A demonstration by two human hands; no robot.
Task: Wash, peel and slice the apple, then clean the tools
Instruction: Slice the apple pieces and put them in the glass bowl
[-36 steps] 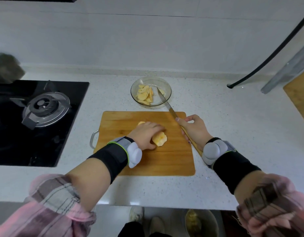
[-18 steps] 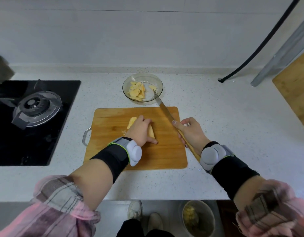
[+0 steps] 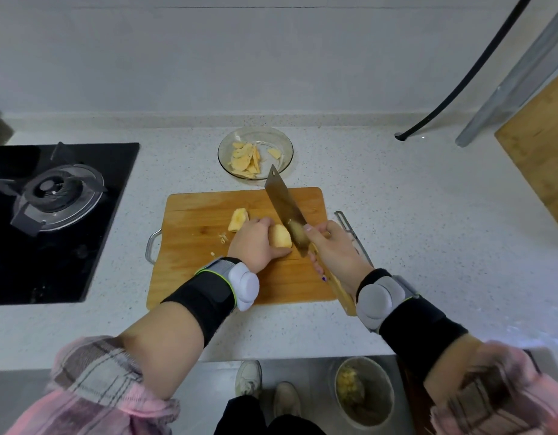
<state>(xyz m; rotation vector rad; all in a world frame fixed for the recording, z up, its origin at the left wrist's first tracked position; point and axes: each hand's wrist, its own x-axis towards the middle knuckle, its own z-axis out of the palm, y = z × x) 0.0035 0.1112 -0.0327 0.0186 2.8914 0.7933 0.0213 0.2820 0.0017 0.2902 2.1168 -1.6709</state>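
Beside my left hand (image 3: 255, 243), which pins the pale peeled apple chunk (image 3: 281, 235) on the wooden cutting board (image 3: 196, 211), my right hand (image 3: 334, 249) grips the broad steel cleaver (image 3: 282, 199), its blade flush against the chunk's right face.

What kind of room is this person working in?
Most likely a home kitchen: a gas stove is set into the speckled counter, and an apple is being cut on a wooden cutting board.
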